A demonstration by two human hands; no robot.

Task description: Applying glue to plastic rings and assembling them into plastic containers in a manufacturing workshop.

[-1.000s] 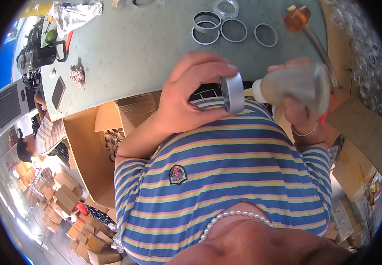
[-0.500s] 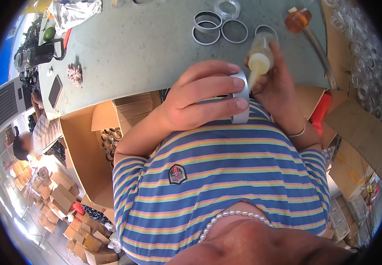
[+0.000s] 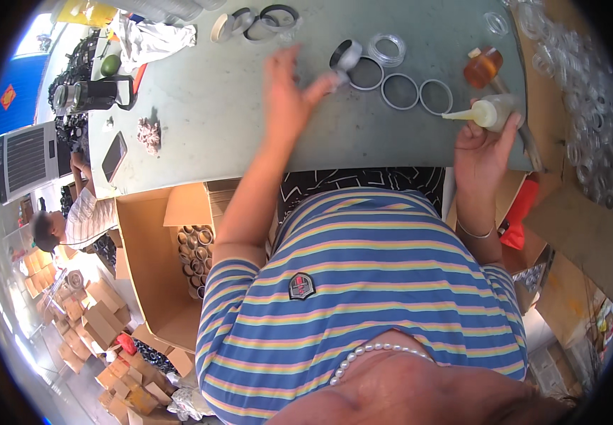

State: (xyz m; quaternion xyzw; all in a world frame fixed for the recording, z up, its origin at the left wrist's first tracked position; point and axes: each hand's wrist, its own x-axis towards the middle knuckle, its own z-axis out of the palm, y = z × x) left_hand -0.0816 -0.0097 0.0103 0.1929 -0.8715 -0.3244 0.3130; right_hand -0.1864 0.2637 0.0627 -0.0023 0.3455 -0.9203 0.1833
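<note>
My left hand [image 3: 288,95] reaches out over the grey-green table [image 3: 214,120]. Its thumb and forefinger pinch a short metal ring [image 3: 345,55], which stands tilted just above the tabletop; the other fingers are spread. Beside that ring lie three flat metal rings [image 3: 400,91] in a row and a clear plastic ring [image 3: 388,48]. My right hand [image 3: 480,152] holds a soft squeeze bottle [image 3: 494,112] of yellowish liquid near the table's front edge, its nozzle pointing left toward the rings.
An amber bottle [image 3: 482,65] stands behind the squeeze bottle. Several clear rings [image 3: 589,106] are heaped at the right. More rings [image 3: 278,14] lie at the far edge. A phone [image 3: 113,157] lies at the left. An open cardboard box [image 3: 193,248] of tubes stands below the table. A person [image 3: 58,227] sits at the far left.
My left hand has carried the metal ring from my chest out over the table. My right hand has moved the squeeze bottle away from the ring to the right.
</note>
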